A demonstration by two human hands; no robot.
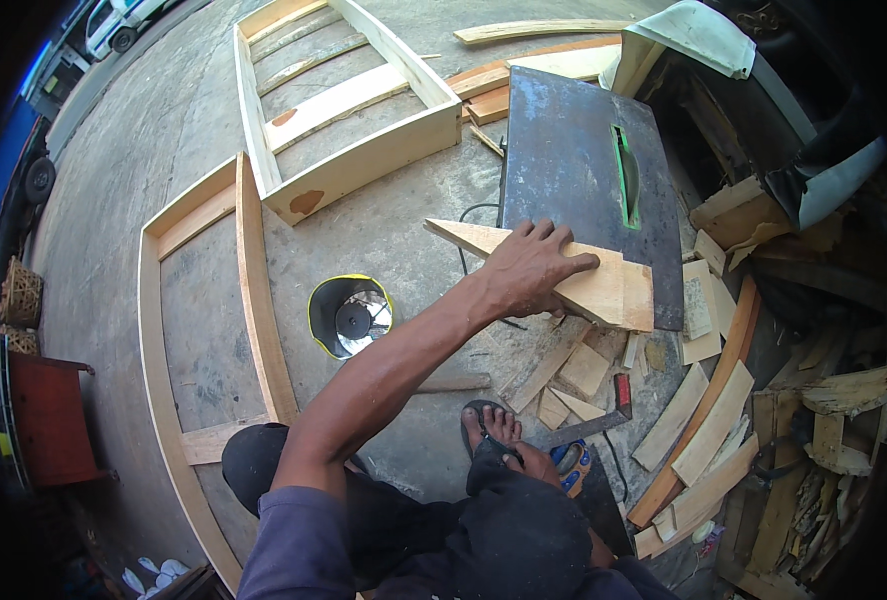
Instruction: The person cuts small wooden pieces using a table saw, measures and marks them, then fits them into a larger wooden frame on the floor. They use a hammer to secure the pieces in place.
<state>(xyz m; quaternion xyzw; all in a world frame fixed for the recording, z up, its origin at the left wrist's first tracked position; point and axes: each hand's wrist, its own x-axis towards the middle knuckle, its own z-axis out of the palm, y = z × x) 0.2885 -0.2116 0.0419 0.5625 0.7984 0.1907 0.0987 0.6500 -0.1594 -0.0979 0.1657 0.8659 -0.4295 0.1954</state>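
One pale piece of wood (599, 285), pointed at its left end, lies across the near edge of the dark metal counter (564, 140) in view; whether the two touch cannot be told. Of the person's two hands, the left hand (526, 272) grips the wood from above, fingers bent over the far edge and thumb stretched along the face. The right hand (537, 466) is low by the sandalled foot (494, 425), near a blue-and-yellow handle (572, 466); whether it pinches anything cannot be told. Wood offcuts (585, 370) and a red-ended square (623, 392) lie on the ground, and a yellow-rimmed container (327, 300) stands farther left.
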